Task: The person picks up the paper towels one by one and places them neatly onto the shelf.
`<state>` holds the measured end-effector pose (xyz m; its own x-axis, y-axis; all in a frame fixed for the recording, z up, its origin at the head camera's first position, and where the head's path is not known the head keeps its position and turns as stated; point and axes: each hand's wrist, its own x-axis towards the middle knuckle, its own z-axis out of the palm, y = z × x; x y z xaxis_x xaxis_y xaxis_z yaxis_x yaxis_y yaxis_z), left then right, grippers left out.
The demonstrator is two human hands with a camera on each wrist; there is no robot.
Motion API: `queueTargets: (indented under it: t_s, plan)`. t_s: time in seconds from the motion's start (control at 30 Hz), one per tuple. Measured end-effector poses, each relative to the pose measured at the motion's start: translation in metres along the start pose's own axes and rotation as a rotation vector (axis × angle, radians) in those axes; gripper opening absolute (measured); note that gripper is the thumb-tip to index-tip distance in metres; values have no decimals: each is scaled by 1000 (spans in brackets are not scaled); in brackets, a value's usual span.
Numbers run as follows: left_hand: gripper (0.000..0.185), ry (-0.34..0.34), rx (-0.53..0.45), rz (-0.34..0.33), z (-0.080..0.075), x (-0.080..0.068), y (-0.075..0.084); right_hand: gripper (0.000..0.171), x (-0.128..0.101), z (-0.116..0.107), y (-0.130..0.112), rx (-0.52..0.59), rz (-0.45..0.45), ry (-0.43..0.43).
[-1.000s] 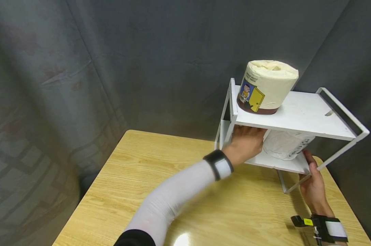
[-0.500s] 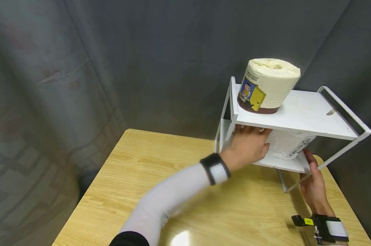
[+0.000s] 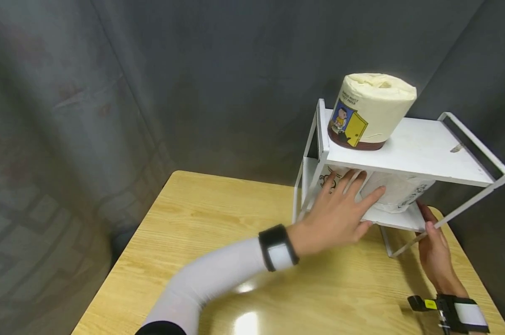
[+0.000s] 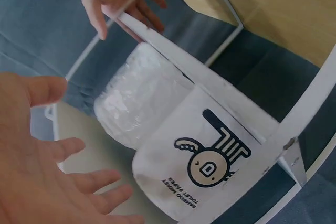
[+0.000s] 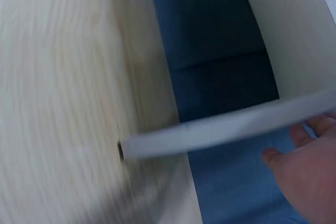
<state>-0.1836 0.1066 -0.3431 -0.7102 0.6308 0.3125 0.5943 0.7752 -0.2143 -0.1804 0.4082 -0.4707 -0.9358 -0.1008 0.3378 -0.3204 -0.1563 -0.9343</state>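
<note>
A small white two-tier shelf rack (image 3: 428,144) stands on the wooden table at the right. On its top board, near the left end, sits a cream-wrapped toilet roll (image 3: 374,111) with a cartoon and yellow door. Two white-wrapped rolls share the lower board: a toilet roll with a sheep print (image 4: 212,163) and, beside it, a plainer-faced roll (image 4: 139,95). My left hand (image 3: 336,216) is just in front of the sheep-print roll, fingers spread and holding nothing. My right hand (image 3: 436,253) holds the rack at its lower right front corner, thumb in front, fingers partly hidden behind.
The wooden tabletop (image 3: 219,218) extends left of the rack and towards me. Grey curtain (image 3: 235,93) hangs close behind the table and along both sides. The rack's thin side frames (image 3: 478,149) rise above its top board.
My left hand has drawn back out of the lower tier towards me, its fingers spreading and uncovering the sheep-print toilet roll. My right hand keeps its place at the rack. The view has shifted slightly.
</note>
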Motion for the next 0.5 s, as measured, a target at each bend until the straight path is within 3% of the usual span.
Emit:
queueTargets:
  t_s: [0.1,0.17,0.33,0.5]
  plan:
    - [76,-22,-37,25,-1,-19,-1,57,-6,-8,-1,-91,30,-28]
    - [75,-52,-59,37,-1,-33,-3,59,-10,-12,-2,-244,48,-46]
    - [71,-50,-119,73,-2,-65,-11,65,-20,-20,-10,-709,68,-55]
    - [72,-56,-207,39,-3,-99,-21,70,-31,-25,-18,-919,75,-67]
